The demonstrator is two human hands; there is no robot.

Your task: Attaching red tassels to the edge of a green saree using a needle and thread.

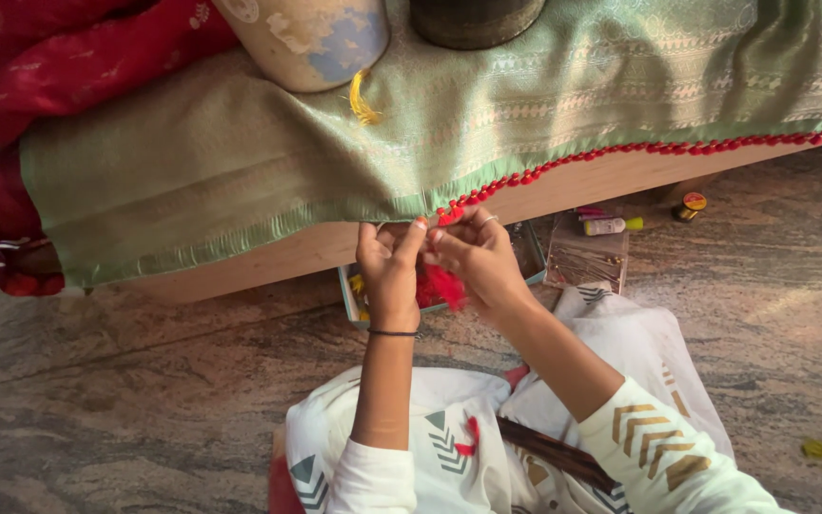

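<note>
A green woven cloth [240, 162] hangs over a low wooden platform [297, 249]. Red tassel knots [639, 148] run along its right hem and stop near the middle. My left hand [388, 271] pinches the hem at that spot, thumb and fingers closed on the fringe. My right hand [476, 262] is beside it, touching it, fingers closed on red thread [444, 286] that bunches below both hands. A thin black band circles my left wrist.
A small tray [354, 300] with threads sits on the stone floor under my hands. A box of needles or sticks [587, 262], a small tube [611, 226] and a tiny bottle [689, 205] lie to the right. A painted pot [302, 38] and dark vessel [473, 19] weigh the cloth.
</note>
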